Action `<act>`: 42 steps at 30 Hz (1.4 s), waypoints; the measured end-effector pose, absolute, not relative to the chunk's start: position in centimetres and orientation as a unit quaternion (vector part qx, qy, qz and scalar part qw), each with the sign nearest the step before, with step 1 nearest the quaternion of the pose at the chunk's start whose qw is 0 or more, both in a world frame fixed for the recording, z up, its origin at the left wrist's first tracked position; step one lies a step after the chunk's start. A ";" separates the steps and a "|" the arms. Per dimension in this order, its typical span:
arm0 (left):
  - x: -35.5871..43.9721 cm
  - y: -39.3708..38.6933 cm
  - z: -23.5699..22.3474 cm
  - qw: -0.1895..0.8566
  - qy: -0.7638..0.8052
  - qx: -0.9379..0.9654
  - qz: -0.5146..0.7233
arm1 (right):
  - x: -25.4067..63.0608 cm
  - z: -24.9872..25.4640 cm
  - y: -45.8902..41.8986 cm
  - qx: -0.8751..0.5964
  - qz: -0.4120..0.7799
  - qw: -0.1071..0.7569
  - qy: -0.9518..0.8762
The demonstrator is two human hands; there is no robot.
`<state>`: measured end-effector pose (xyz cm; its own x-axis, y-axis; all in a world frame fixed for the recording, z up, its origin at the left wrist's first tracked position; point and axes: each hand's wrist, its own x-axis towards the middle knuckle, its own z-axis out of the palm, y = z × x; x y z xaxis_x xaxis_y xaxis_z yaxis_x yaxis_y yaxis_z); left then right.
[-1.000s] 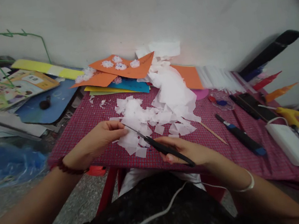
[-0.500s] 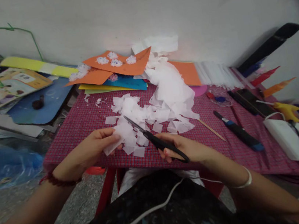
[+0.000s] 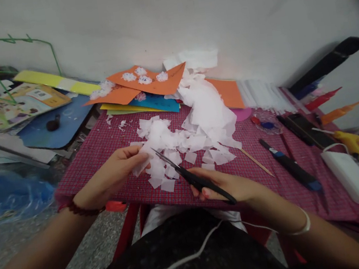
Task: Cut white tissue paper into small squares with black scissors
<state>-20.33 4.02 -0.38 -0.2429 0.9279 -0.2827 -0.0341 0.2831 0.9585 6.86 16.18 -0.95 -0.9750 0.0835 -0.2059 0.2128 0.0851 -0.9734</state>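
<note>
My left hand (image 3: 126, 162) pinches a piece of thin white paper (image 3: 141, 165) above the front left of the table. A pair of black-handled scissors (image 3: 190, 178) is in my right hand (image 3: 215, 183), its blades pointing up and left toward that paper. The blades look nearly closed, and their tips are close to the paper's right side; whether they touch it I cannot tell. Many small cut white paper pieces (image 3: 191, 157) lie under and beyond the hands. Behind them rises a larger heap of white paper (image 3: 207, 104).
Orange sheets (image 3: 172, 84) with fluffy white-and-blue dots lie at the back on coloured paper. To the right, on the checked tablecloth (image 3: 259, 203), are a wooden stick (image 3: 257, 162), a blue-black cutter knife (image 3: 291, 165), a white adapter (image 3: 349, 177) and a yellow glue gun (image 3: 350, 139).
My left hand has shifted slightly up and right with the paper. The scissors' handles have swung a little down and right. The whole view has moved slightly.
</note>
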 end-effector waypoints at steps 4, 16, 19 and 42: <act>-19.7 4.3 -0.9 0.524 0.626 0.344 0.464 | 6.1 -1.5 15.9 0.117 -0.679 0.051 0.723; -20.0 5.1 -1.2 0.529 0.621 0.347 0.463 | 5.6 -2.9 15.2 0.217 -0.742 0.013 0.634; -20.6 4.7 -1.8 0.569 0.584 0.325 0.480 | 5.6 -3.4 15.4 0.216 -0.749 0.003 0.626; -19.5 5.0 -1.5 0.513 0.584 0.242 0.580 | 4.9 -1.3 15.7 0.152 -0.703 0.028 0.695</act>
